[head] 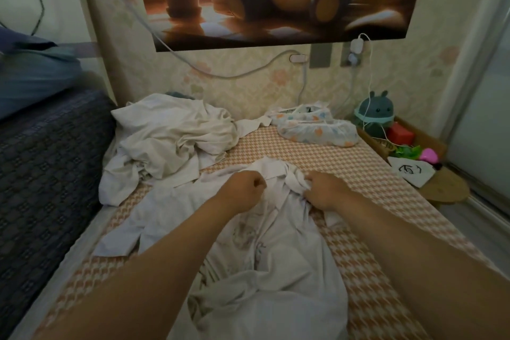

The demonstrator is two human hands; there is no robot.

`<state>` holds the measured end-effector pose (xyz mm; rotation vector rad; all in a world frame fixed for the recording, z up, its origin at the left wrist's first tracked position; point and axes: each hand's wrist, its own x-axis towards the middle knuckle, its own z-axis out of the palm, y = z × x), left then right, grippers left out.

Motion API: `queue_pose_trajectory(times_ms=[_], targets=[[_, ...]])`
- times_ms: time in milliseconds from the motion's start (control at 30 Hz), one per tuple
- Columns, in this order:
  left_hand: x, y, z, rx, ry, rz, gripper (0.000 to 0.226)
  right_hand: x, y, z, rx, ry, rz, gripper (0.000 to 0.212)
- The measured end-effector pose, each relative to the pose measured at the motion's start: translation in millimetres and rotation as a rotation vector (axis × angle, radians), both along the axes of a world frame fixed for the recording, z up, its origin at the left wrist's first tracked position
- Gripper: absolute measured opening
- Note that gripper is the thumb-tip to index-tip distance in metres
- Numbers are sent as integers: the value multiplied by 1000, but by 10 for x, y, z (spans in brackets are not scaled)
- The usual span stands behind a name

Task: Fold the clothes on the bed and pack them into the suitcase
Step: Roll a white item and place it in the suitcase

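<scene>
Where the bed point(358, 229) is closest, a white shirt point(276, 251) lies spread out on it, and its bottom end is bunched up. At the top of the shirt, the left hand point(245, 188) is curled tight and pinches the collar. Just beside it, the right hand point(323, 190) grips a fold of the same shirt with bent fingers. Past the shirt, to the left, sits a messy pile of white clothes point(171, 132). Past the shirt, to the right, lies a small dotted cloth point(314, 127). Farther right, a green soft toy point(375, 113) sits in a box point(429, 139).
</scene>
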<state>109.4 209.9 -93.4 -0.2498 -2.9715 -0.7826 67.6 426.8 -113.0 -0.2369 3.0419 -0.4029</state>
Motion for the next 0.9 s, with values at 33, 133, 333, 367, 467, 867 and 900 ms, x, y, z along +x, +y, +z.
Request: queue_pose_trajectory(times_ms=[33, 133, 333, 367, 467, 867, 900], targets=[[-148, 25, -72, -40, 52, 19, 23, -66, 21, -27, -82, 0, 12, 11], [-546, 113, -283, -100, 94, 67, 42, -240, 166, -38, -273, 38, 48, 11], [-1189, 260, -455, -197, -11, 154, 54, -458, 570, 56, 133, 220, -79, 44], [-1266, 266, -461, -198, -24, 157, 54, -507, 621, 21, 260, 138, -156, 51], [-1425, 274, -446, -318, -60, 167, 51, -601, 661, -125, 395, 100, -112, 49], [-1749, 584, -112, 127, 210, -169, 36, -732, 558, -21, 411, 297, -347, 46], [-1725, 567, -170, 107, 121, -201, 50, -723, 526, -35, 473, 350, -287, 54]])
